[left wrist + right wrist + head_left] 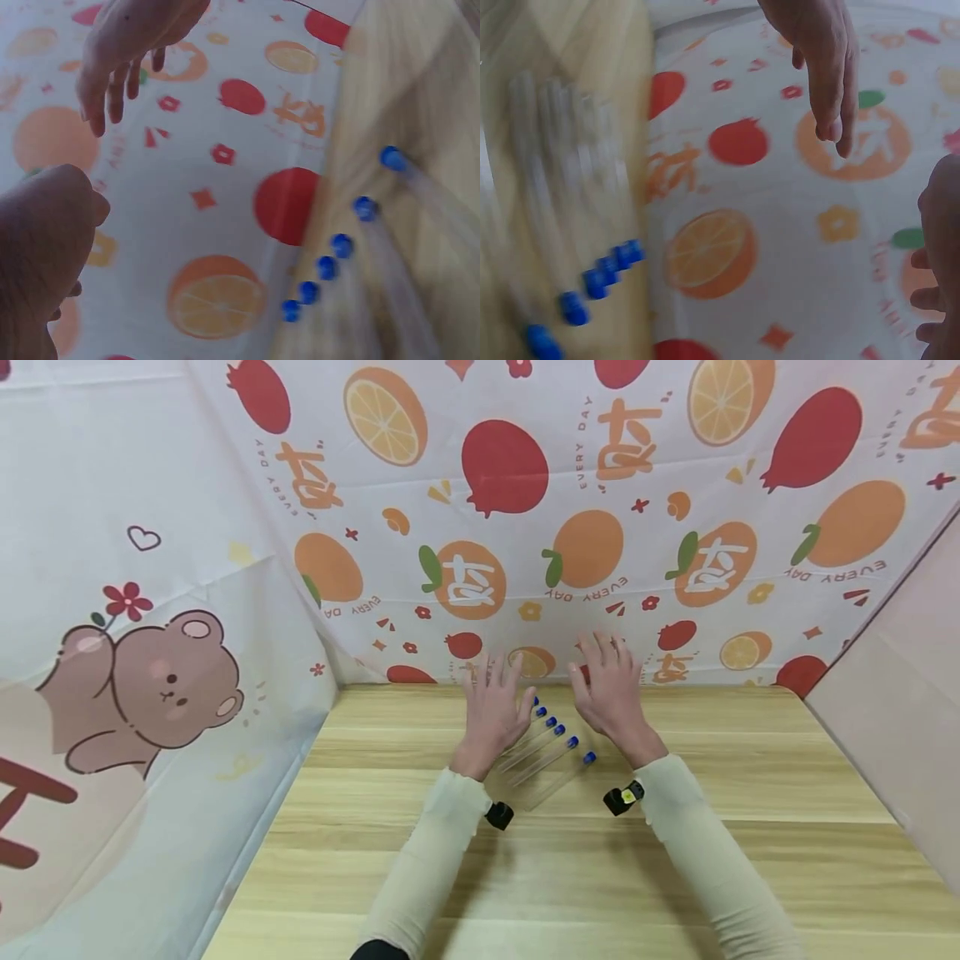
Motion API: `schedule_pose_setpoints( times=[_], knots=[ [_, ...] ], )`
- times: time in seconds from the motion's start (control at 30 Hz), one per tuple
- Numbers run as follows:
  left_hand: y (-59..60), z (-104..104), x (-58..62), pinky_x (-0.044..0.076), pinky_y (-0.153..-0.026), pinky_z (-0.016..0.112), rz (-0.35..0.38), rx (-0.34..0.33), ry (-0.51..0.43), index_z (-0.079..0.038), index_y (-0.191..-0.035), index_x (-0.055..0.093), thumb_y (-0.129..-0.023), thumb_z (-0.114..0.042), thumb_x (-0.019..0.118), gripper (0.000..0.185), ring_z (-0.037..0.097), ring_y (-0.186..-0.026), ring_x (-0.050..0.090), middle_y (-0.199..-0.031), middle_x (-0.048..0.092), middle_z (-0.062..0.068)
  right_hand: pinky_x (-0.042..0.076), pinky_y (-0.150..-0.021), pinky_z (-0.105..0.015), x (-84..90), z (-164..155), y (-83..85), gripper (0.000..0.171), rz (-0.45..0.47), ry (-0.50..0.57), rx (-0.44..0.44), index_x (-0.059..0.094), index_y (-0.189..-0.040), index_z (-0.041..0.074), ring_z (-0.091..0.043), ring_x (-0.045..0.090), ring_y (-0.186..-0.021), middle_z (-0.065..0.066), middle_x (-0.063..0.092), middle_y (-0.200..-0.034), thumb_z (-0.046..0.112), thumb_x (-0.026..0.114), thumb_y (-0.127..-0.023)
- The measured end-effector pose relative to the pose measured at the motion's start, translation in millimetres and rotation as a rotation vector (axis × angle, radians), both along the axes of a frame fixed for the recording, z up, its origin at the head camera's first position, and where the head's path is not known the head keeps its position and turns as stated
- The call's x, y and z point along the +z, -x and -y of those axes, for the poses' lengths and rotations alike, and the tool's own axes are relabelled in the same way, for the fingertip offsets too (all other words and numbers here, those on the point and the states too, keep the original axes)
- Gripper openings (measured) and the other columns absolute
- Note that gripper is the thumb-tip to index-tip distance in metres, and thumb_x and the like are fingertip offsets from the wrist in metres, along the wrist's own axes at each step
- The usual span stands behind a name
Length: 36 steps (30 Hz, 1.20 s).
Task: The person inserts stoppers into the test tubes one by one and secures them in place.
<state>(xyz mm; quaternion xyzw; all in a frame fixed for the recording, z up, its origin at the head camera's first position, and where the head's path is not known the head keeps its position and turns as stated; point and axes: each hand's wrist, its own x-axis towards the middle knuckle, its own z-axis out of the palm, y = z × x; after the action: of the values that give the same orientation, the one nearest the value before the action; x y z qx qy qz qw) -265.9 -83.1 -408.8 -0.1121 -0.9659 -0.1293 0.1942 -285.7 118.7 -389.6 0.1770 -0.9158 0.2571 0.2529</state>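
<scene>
Several clear test tubes with blue caps lie side by side on the wooden table, slanting away to the right. The nearest test tube (558,784) lies a little apart from the others. My left hand (497,714) is raised over the left part of the row, fingers straight and spread, hiding some of the tubes. On the other side my right hand (613,697) is held up beyond the caps, fingers extended. Neither hand holds anything. In the left wrist view the blue caps (365,208) are blurred; the right wrist view shows the tubes (536,172) at its left.
A fruit-print cloth (525,552) hangs along the table's far edge, close to the fingertips. At the left hangs a cloth with a bear print (176,685). A pale panel (900,710) borders the right side. The wooden table (750,852) extends on both sides.
</scene>
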Motion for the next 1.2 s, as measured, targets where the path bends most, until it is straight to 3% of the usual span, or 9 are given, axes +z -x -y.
schedule_pose_setpoints(
  times=[0.23, 0.4, 0.57, 0.67, 1.0, 1.2],
  knots=[
    [10.5, -1, -29.1, 0.013, -0.125, 0.068, 0.149, 0.048, -0.011, -0.022, -0.162, 0.027, -0.108, -0.047, 0.035, 0.06, 0.038, -0.159, 0.01, -0.172, 0.015, 0.012, 0.013, -0.119, -0.071, -31.3, -5, 17.2, 0.06, 0.171, -0.055, -0.046, 0.037, -0.157, 0.012, -0.047, 0.014, -0.154, -0.021, 0.025, -0.166, 0.044, 0.036, -0.107],
    [29.6, 1, -40.1, 0.013, -0.125, 0.068, 0.182, 0.082, 0.03, -0.025, -0.163, 0.023, -0.107, -0.051, 0.035, 0.063, 0.042, -0.158, 0.014, -0.17, 0.019, 0.016, 0.008, -0.121, -0.073, -45.0, -17, 33.3, 0.063, 0.269, -0.081, -0.089, 0.035, -0.157, 0.009, -0.048, 0.012, -0.154, -0.023, 0.02, -0.167, 0.047, 0.031, -0.107],
    [49.9, 6, -50.4, 0.011, -0.126, 0.068, 0.217, 0.105, 0.08, -0.025, -0.164, 0.018, -0.106, -0.057, 0.033, 0.068, 0.043, -0.158, 0.013, -0.169, 0.02, 0.018, 0.001, -0.12, -0.077, -52.6, -28, 40.3, 0.072, 0.414, -0.17, -0.157, 0.026, -0.161, 0.012, -0.053, 0.002, -0.155, -0.024, 0.006, -0.17, 0.057, 0.022, -0.106],
    [55.5, 8, -49.8, 0.012, -0.125, 0.068, 0.24, 0.125, 0.113, -0.027, -0.164, 0.016, -0.105, -0.061, 0.031, 0.071, 0.044, -0.158, 0.013, -0.17, 0.019, 0.017, -0.003, -0.118, -0.079, -53.5, -31, 42.7, 0.076, 0.475, -0.213, -0.179, 0.02, -0.163, 0.016, -0.056, -0.004, -0.154, -0.024, 0.0, -0.171, 0.064, 0.018, -0.104],
    [59.8, 7, -41.7, 0.011, -0.125, 0.068, 0.273, 0.12, 0.099, -0.027, -0.165, 0.014, -0.104, -0.063, 0.028, 0.072, 0.045, -0.158, 0.01, -0.171, 0.014, 0.017, -0.014, -0.116, -0.079, -51.1, -34, 47.9, 0.082, 0.508, -0.21, -0.186, 0.016, -0.164, 0.017, -0.054, -0.011, -0.154, -0.023, -0.007, -0.171, 0.069, 0.009, -0.101],
    [57.6, 6, -44.9, 0.011, -0.125, 0.069, 0.238, 0.132, 0.113, -0.028, -0.164, 0.017, -0.104, -0.064, 0.028, 0.071, 0.045, -0.157, 0.013, -0.171, 0.016, 0.017, -0.009, -0.117, -0.079, -52.2, -35, 44.8, 0.08, 0.506, -0.207, -0.184, 0.016, -0.164, 0.017, -0.053, -0.011, -0.155, -0.023, -0.005, -0.171, 0.067, 0.01, -0.102]
  ],
)
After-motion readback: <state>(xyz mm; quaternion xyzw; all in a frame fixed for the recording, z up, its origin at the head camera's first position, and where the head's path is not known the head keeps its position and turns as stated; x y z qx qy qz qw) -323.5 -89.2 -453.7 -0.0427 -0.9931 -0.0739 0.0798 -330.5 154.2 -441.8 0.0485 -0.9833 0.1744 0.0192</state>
